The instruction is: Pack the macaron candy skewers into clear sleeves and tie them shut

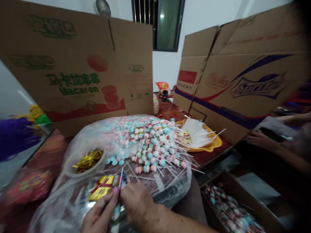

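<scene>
Low in the middle, a candy skewer (pixel 117 212) hangs below its white stick, with what looks like a clear wrapper around it. My left hand (pixel 100 212) is closed on it from the left. From the right, my right hand (pixel 138 202) is closed at the base of the stick; its fingertips are partly hidden. Just beyond the hands lie shiny gold and red packets (pixel 102 188) on a clear plastic sheet (pixel 77 191). A heap of pastel candy skewers (pixel 153 145) spreads behind them. Gold twist ties (pixel 88 160) fill a translucent bowl (pixel 66 166) to the left.
A yellow basket (pixel 213 144) holds many white sticks (pixel 194 129). Two tall cardboard boxes, a macaron box (pixel 97 77) and a Sprite box (pixel 243 81), stand behind. An open carton (pixel 262 210) of wrapped skewers sits low right. Another person's hands (pixel 264 140) show at right.
</scene>
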`<state>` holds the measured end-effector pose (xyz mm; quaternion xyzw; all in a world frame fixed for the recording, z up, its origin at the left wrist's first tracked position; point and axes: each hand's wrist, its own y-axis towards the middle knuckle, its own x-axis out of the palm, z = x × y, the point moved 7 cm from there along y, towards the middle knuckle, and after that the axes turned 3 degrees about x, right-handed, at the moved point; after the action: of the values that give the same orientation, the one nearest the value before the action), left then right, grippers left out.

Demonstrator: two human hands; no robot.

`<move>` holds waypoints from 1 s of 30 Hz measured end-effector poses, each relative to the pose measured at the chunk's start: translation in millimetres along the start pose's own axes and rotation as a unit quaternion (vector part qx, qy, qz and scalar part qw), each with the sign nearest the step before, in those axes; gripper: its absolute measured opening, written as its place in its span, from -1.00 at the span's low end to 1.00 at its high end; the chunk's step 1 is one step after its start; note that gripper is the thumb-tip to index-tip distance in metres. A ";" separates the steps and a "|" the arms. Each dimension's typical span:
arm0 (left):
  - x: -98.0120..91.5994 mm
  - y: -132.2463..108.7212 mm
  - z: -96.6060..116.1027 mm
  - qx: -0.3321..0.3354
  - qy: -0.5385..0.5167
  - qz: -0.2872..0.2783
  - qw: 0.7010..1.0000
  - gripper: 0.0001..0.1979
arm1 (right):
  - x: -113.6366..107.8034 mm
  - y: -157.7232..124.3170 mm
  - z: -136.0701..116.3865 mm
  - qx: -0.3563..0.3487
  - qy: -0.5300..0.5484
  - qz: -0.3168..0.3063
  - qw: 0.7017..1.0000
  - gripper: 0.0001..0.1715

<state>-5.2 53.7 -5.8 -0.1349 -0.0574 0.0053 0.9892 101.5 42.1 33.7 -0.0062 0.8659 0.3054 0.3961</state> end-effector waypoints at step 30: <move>3.8 -4.3 -4.9 -0.050 -0.178 -0.056 0.981 -0.55 | 25.3 -15.3 25.1 0.211 0.434 -0.111 0.869 -0.70</move>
<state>-1.0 48.4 -8.9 -0.1780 -0.2402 -0.0288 0.9538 105.1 49.0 -4.3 -0.1505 0.9880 0.0353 0.0033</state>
